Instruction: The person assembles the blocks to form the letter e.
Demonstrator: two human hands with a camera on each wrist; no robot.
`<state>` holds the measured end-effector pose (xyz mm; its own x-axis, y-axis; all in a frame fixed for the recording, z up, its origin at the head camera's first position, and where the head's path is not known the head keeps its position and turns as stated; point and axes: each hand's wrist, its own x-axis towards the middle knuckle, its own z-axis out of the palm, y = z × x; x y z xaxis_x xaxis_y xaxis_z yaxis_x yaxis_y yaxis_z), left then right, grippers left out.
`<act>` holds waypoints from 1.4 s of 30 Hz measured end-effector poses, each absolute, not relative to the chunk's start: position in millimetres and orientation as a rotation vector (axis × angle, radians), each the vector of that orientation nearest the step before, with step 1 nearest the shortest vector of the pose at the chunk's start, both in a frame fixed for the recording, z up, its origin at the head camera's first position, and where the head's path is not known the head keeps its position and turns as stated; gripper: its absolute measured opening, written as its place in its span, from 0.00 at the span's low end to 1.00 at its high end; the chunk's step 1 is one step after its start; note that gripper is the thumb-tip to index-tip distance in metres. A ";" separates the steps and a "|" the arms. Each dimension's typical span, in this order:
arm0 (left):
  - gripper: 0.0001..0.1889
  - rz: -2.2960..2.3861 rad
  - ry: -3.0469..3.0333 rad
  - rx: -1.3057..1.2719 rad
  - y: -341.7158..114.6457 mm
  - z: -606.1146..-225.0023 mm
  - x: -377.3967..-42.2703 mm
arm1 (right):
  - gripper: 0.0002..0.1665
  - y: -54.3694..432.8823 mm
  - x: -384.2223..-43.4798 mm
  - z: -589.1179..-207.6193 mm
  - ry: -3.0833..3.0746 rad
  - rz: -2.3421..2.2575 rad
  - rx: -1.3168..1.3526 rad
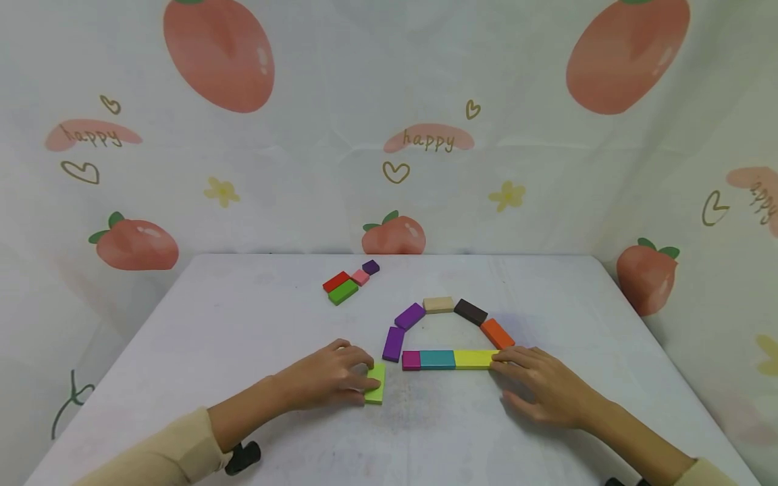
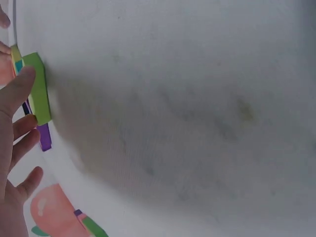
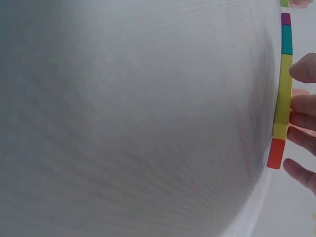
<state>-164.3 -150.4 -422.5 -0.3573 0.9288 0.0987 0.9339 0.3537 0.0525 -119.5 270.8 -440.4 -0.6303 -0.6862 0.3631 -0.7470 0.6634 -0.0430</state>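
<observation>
In the head view my left hand [image 1: 333, 374] pinches a lime green block [image 1: 378, 385] between thumb and fingers. That block also shows in the left wrist view, where the thumb lies over its upper part. To its right lies a straight row: a magenta block [image 1: 410, 360], a teal block [image 1: 437, 360] and a yellow strip [image 1: 474, 359]. My right hand [image 1: 543, 385] rests its fingertips on the strip's right end, thumb held apart. Curving above the row are two purple blocks [image 1: 394, 344], a beige block [image 1: 438, 305], a dark brown block [image 1: 471, 312] and an orange block [image 1: 498, 333].
Toward the back of the white table [image 1: 261, 304] lies a loose group: a red block [image 1: 336, 281], a green block [image 1: 343, 292], a pink block [image 1: 360, 277] and a dark purple block [image 1: 371, 266]. A fruit-printed curtain [image 1: 328, 135] hangs behind.
</observation>
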 end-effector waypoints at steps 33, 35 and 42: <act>0.17 -0.222 -2.354 -1.707 -121.7 -435.0 -159.9 | 0.28 270.7 -119.6 -441.6 -2.585 0.275 1.117; 0.17 -0.219 -2.362 -1.701 -120.7 -435.8 -160.1 | 0.29 271.0 -119.8 -442.0 -2.584 0.274 1.117; 0.17 -0.239 -2.378 -1.693 -117.4 -435.2 -159.9 | 0.28 270.8 -120.0 -441.8 -2.589 0.281 1.117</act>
<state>-159.9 -117.4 -435.2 -0.3169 0.9108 0.2647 0.9452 0.3262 0.0092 -120.0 270.8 -441.8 -0.6495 -0.6732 0.3534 -0.7334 0.6773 -0.0577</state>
